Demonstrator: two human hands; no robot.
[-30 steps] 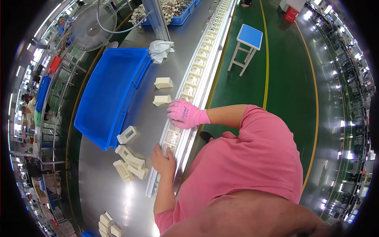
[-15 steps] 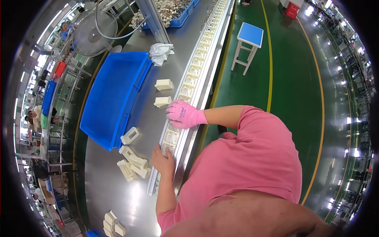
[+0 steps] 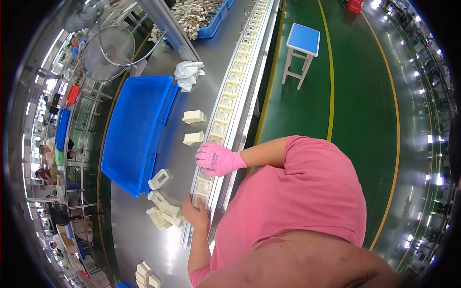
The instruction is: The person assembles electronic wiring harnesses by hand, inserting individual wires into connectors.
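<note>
A long row of cream, square plastic housings (image 3: pixel 223 113) sits in a silver rail (image 3: pixel 243 98) running away from me along the table's right edge. My right hand (image 3: pixel 218 159), in a pink glove, lies across the row with its fingers curled down over the housings. Whatever it grips is hidden beneath the glove. Nearer to me, my bare left hand (image 3: pixel 196 213) rests at the rail's left side. Its thumb is on the near housings and apart from the fingers. Two loose cream housings (image 3: pixel 194 116) stand left of the rail, and several more (image 3: pixel 165 207) lie near my left hand.
A blue bin (image 3: pixel 134 129) stands on the metal table (image 3: pixel 158 144). Beyond it are a white cloth (image 3: pixel 188 74), a metal post (image 3: pixel 173 33) and a blue tray of small parts (image 3: pixel 209 30). A fan (image 3: pixel 108 54) is far left. A blue-topped stool (image 3: pixel 303 39) stands on the green floor.
My view has shifted, so the table sits lower in the picture. Both hands have moved slightly nearer along the rail, in much the same pose.
</note>
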